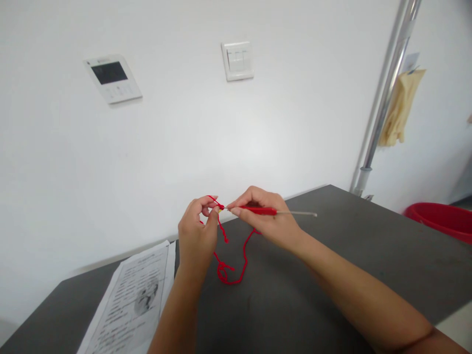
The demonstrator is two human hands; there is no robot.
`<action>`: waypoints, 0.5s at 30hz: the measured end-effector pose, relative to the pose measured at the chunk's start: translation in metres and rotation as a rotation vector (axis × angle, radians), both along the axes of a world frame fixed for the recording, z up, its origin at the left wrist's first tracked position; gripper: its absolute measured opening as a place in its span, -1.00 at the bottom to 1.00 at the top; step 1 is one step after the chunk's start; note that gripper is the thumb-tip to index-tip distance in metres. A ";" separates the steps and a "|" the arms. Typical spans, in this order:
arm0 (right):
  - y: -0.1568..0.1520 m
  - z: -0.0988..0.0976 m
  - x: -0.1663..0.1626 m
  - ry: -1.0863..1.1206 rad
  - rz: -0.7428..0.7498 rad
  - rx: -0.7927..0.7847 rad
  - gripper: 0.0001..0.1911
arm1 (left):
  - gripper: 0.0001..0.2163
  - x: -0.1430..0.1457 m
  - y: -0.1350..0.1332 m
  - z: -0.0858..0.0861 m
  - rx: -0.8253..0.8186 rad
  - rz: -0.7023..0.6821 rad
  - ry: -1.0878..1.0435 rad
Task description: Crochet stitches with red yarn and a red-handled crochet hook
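Observation:
Near the middle of the view, my left hand (199,220) pinches a small piece of red crochet work (221,207), with a strand of yarn running over the index finger. A bit of yellow shows at the thumb tip. My right hand (268,216) is closed around a crochet hook (263,210) with a red grip, its bare metal end sticking out to the right. The hook's other tip meets the red work at my left fingertips; the stitch itself is too small to make out. A short red tail hangs below. Loose red yarn (241,275) curls on the dark table between my forearms.
Printed sheets (134,300) with a picture lie on the grey table (332,265) at the left. Behind it, the white wall carries an intercom panel (114,81) and a switch (238,61). A metal pole (387,98), yellow gloves (401,108) and a red tub (438,221) are at right.

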State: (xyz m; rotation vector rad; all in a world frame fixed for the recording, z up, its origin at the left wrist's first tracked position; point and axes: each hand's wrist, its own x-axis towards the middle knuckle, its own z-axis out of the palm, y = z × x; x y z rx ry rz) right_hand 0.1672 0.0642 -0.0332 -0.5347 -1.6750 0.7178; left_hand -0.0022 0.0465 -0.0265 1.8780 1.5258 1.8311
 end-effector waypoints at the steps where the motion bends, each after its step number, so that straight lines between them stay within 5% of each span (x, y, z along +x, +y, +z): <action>1: 0.003 0.000 -0.001 0.085 0.084 -0.103 -0.80 | -0.85 -0.001 0.000 0.001 -0.053 -0.066 -0.086; 5: 0.015 -0.007 -0.005 0.307 0.315 -0.234 -0.64 | -0.79 -0.006 -0.001 0.008 -0.278 -0.415 -0.446; 11: 0.019 -0.015 -0.001 0.115 0.202 0.301 -0.90 | -0.76 -0.008 -0.009 0.017 -0.399 -0.580 -0.614; 15: 0.018 -0.014 0.004 -0.034 0.182 0.388 -0.97 | -0.78 -0.008 -0.008 0.015 -0.354 -0.554 -0.601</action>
